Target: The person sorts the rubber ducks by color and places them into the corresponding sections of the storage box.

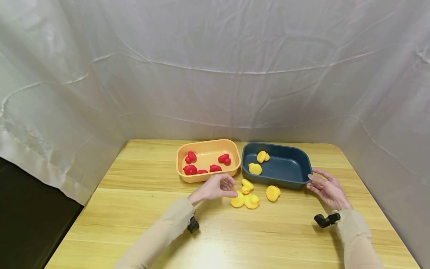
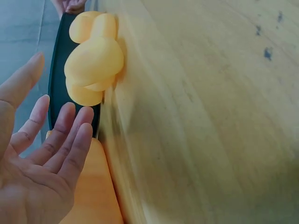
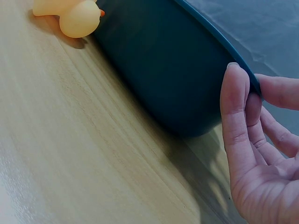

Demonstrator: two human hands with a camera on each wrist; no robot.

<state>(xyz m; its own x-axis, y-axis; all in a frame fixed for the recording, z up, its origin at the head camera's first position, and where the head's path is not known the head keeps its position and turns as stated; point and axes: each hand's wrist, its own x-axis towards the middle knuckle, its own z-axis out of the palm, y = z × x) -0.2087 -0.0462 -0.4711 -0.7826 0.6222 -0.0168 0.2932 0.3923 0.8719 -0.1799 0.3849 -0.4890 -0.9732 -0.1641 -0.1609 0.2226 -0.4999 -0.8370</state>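
Observation:
My left hand (image 1: 216,188) hovers beside a cluster of yellow rubber ducks (image 1: 252,201) on the table, its fingers loosely bent and holding nothing. In the left wrist view its palm (image 2: 37,186) faces up, apart from the yellow ducks (image 2: 93,63). On the right, my right hand (image 1: 330,190) pinches the rim of the dark blue tub (image 1: 285,183) at its near right corner. Thumb and fingers (image 3: 236,107) sit either side of that rim in the right wrist view. Two yellow ducks (image 1: 255,169) lie inside the tub, at its left.
An orange tub (image 1: 208,177) with several red ducks (image 1: 190,170) stands left of the blue one, nearly touching it. Another yellow duck (image 1: 273,193) lies in front of the blue tub. Grey curtain (image 1: 235,93) hangs behind the wooden table (image 1: 268,239).

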